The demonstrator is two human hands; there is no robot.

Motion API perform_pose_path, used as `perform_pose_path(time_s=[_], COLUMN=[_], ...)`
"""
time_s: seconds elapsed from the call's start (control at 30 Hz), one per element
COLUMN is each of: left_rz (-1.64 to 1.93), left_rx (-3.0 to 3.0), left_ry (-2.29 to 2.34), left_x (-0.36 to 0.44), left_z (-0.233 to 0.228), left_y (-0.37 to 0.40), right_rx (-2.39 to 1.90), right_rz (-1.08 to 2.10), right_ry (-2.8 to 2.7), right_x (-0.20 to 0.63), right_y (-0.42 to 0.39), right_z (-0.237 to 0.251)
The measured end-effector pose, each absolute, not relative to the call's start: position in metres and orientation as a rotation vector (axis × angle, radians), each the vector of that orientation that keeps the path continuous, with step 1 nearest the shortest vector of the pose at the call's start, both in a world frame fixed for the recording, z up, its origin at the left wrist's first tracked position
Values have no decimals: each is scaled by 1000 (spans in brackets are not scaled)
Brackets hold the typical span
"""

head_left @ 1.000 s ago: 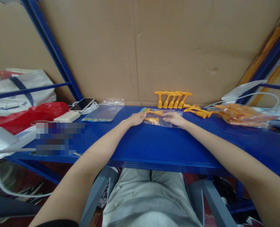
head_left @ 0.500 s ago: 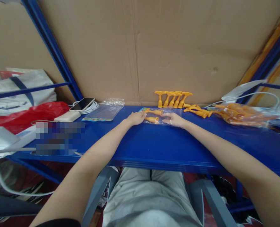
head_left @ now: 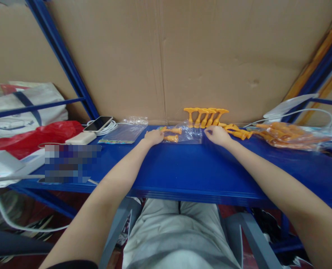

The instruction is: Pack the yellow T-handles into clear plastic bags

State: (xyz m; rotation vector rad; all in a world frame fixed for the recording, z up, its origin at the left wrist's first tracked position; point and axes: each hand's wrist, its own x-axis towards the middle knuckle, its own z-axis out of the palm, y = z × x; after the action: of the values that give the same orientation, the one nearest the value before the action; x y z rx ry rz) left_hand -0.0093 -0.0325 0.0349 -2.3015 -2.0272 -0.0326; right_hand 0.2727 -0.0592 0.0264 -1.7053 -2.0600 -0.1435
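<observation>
While I'm running this from way over here through the head cam, the clear bag [head_left: 192,135] is lying flat near the back edge of the blue tabletop [head_left: 177,168], somewhere around the middle of that edge. My left hand [head_left: 154,137] is closed on the bag's left end, and two orange pieces [head_left: 171,138] lie inside, right by the fingers. My right hand [head_left: 218,136] is just beside the bag's right end, fingers curled in; honestly can't tell if anything's pinched in there. There's a standing row of orange T-shapes [head_left: 204,111] along the back edge, with loose orange ones [head_left: 237,133] lying just right of that hand. A stuffed orange bag [head_left: 286,135] sits toward the right end, and a flat spare bag [head_left: 122,133] lies left of my left hand, near a phone [head_left: 98,124].
</observation>
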Motion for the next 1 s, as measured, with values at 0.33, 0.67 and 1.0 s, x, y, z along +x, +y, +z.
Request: perform_pose_path(time_s=[0.33, 0.67, 1.0], left_rz=[-103, -87, -74], left_rx=[-2258, -2289, -2296], left_ry=[-2087, -2056, -2016], left_x=[-23, -23, -25], left_z=[33, 32, 29], left_y=[-23, -22, -18], right_rx=[-2424, -2526, -2076], right_rz=[-412, -318, 261], right_ry=[-1816, -1775, -1847], right_x=[325, 339, 327], right_y=[-52, -53, -43], right_z=[26, 30, 36])
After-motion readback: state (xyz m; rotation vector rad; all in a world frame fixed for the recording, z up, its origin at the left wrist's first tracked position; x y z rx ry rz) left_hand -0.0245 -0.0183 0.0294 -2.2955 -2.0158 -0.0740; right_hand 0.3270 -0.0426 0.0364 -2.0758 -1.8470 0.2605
